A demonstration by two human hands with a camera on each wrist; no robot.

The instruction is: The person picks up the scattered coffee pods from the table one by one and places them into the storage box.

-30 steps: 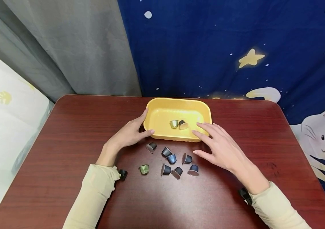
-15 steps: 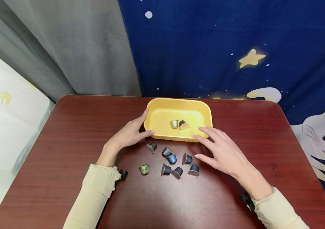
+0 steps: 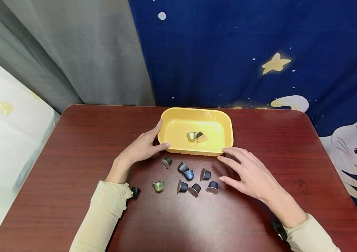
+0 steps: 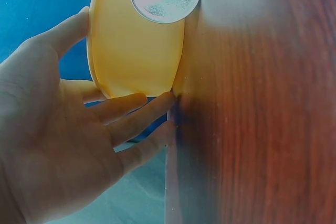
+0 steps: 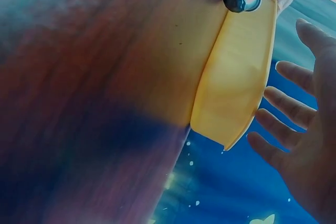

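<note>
A yellow tray (image 3: 178, 115) sits at the middle back of the dark red table (image 3: 80, 147), with two capsules (image 3: 196, 137) lying in it. My left hand (image 3: 157, 137) touches the tray's left front corner, thumb on the left side and straight fingers along the front; the left wrist view shows that hand (image 4: 63, 129) against the tray (image 4: 136, 51). My right hand (image 3: 228, 167) hovers open, fingers spread, just off the tray's front right corner and holds nothing. Several dark capsules (image 3: 188, 174) and a green one (image 3: 158, 186) lie on the table between my hands.
A blue curtain with stars and a cat (image 3: 260, 52) hangs behind the table, a grey curtain (image 3: 71, 52) to its left. A white cushion (image 3: 2, 133) lies beyond the table's left edge. Bare tabletop stretches left, right and near me.
My right hand has drawn back from over the tray's front right rim toward me and now hovers above the table. The left hand, tray and capsules have not moved.
</note>
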